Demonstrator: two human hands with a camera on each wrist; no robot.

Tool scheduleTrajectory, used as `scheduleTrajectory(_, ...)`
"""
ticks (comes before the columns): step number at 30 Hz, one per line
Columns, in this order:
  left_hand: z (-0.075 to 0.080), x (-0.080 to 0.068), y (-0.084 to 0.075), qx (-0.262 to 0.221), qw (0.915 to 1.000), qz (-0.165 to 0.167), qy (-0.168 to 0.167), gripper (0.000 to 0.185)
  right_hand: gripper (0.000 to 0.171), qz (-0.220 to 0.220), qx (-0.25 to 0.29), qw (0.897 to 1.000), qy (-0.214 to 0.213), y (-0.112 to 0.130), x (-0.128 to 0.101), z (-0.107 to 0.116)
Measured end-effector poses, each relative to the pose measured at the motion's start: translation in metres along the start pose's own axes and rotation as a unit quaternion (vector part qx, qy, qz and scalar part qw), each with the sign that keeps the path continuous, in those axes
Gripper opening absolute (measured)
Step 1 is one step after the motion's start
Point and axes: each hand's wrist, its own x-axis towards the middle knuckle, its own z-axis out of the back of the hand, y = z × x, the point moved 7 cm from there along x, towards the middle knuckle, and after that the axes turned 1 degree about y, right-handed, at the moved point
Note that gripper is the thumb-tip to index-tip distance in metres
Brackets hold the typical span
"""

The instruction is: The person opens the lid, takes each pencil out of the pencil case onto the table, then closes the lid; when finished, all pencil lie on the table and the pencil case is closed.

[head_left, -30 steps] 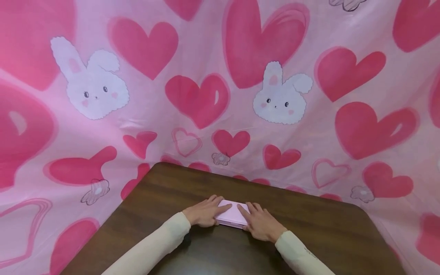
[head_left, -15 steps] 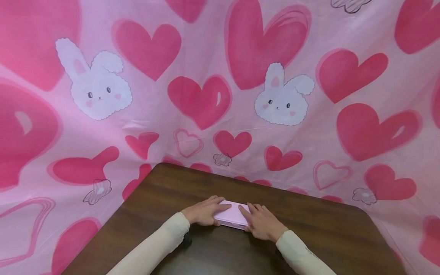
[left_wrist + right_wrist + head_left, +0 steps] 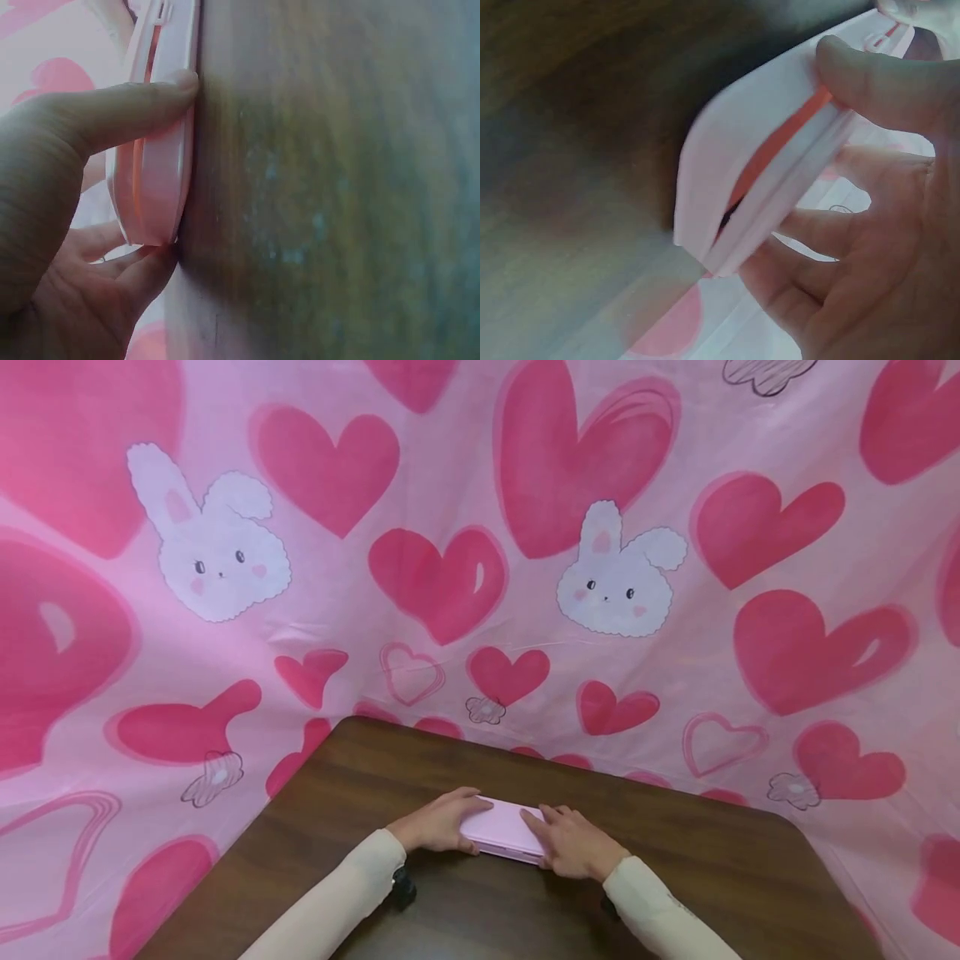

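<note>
A flat pink case (image 3: 506,827) lies on the brown table between both hands, its lid facing up. My left hand (image 3: 441,823) holds its left end, with the thumb (image 3: 154,101) against the front side and the other fingers around the end. At the right end, my right hand (image 3: 576,845) grips the case, its thumb (image 3: 862,79) on the front side and a finger over the lid. A small clasp (image 3: 163,13) sits midway along the front. In the right wrist view a narrow gap between lid and base shows an orange-red strip (image 3: 780,139).
The dark wooden table (image 3: 405,760) has rounded far corners. Behind it and to the left hangs a pink cloth (image 3: 450,468) printed with hearts and rabbit faces. Dark wrist devices, such as the left wrist camera (image 3: 403,887), show under the cream sleeves.
My left hand has slid slightly left and drawn back off the lid, so more of the lid shows. My right hand keeps its place on the case. The head view has shifted slightly.
</note>
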Motion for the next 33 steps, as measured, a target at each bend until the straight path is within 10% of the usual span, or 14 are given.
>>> scheduleTrajectory(33,0.005,0.0,0.013,-0.064,0.9967,0.035,-0.036,0.098,0.081,-0.025,0.143,0.983,0.115,-0.021,0.019,0.021)
